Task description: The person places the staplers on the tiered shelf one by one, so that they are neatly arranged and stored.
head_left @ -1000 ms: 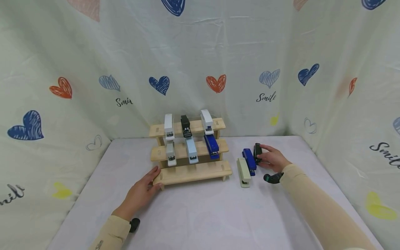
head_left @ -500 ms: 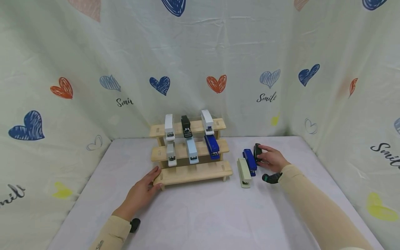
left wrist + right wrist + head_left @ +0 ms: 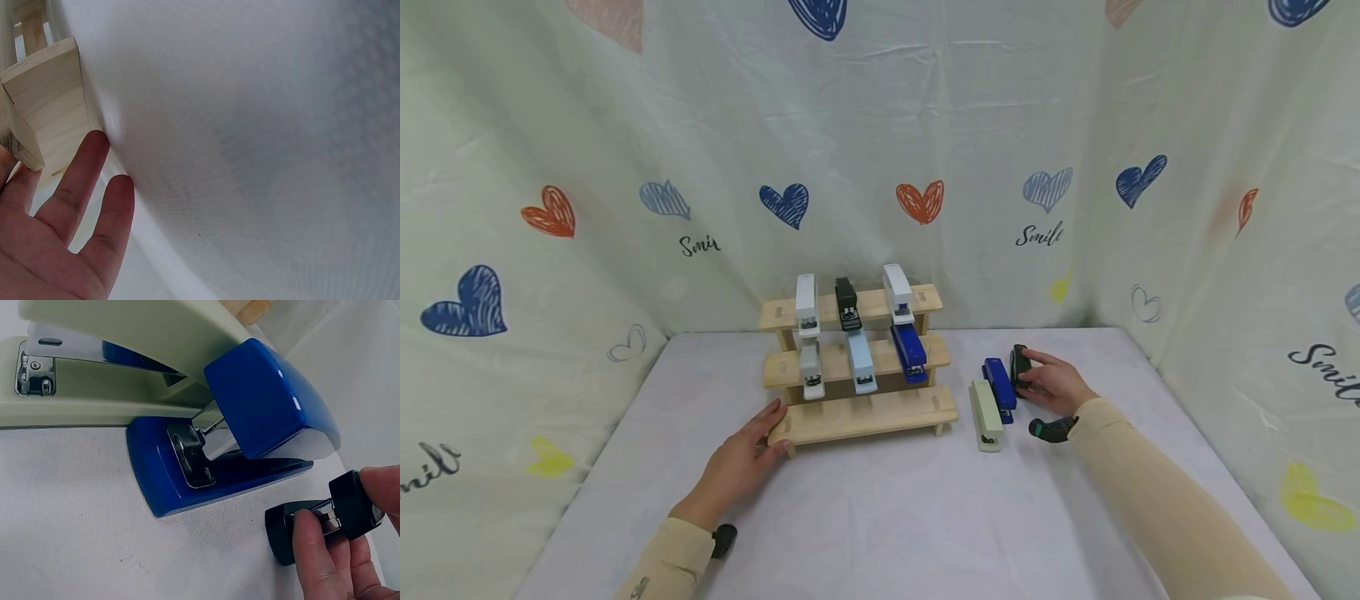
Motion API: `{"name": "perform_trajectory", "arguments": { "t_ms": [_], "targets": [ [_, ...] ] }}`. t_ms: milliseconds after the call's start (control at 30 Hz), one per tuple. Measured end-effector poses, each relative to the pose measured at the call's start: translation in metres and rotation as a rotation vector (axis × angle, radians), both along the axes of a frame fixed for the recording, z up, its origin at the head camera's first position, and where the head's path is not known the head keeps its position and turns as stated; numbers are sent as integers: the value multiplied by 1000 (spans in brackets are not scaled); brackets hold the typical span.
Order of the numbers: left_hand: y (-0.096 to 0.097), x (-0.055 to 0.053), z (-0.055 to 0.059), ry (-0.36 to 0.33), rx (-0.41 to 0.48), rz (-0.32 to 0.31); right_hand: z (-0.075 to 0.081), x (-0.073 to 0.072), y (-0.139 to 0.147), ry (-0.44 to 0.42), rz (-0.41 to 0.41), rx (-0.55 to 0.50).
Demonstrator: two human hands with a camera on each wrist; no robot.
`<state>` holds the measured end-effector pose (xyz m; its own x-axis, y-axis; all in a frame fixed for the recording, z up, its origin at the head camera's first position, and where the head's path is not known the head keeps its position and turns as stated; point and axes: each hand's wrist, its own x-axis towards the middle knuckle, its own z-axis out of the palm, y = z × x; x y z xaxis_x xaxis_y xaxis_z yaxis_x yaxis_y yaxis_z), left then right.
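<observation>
My left hand touches the left end of the lowest step of a three-tier wooden rack. Straight, spread fingers show beside the rack's wooden end in the left wrist view. On the right, my right hand pinches a small black stapler between thumb and fingers, and the stapler appears to stand on the table. Left of it are a dark blue stapler and a pale green stapler, set close side by side.
The rack's top tier bears a white stapler, a black stapler and another white stapler. A grey-white stapler, a light blue stapler and a blue stapler occupy the middle tier. Patterned curtains border the white-covered table.
</observation>
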<state>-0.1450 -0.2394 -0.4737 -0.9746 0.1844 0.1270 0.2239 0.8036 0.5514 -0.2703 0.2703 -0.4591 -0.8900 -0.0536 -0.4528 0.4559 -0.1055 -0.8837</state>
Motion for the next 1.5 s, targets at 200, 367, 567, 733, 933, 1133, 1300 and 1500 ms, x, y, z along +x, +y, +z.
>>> {"name": "perform_trajectory", "arguments": {
  "t_ms": [200,367,567,733,933,1133,1300,1500],
  "targets": [
    [0,0,0,5,-1,-5,4,3,1,-12,-32,-7],
    [0,0,-1,4,-5,-3,7,7,1,-7,-52,-11],
    [0,-1,-1,-10,-9,3,10,12,5,7,-56,-14],
    [-1,0,-1,-15,-14,6,15,17,11,23,-40,-2],
    [-1,-1,-2,-7,-21,-1,23,26,16,54,-8,-13],
    [-1,-1,-1,-7,-15,4,34,39,13,91,21,-8],
    [-1,-1,-1,-9,-17,4,44,50,6,121,52,-1],
    [-1,-1,-1,-11,-16,-2,54,62,-6,153,99,-2]
  ]
}}
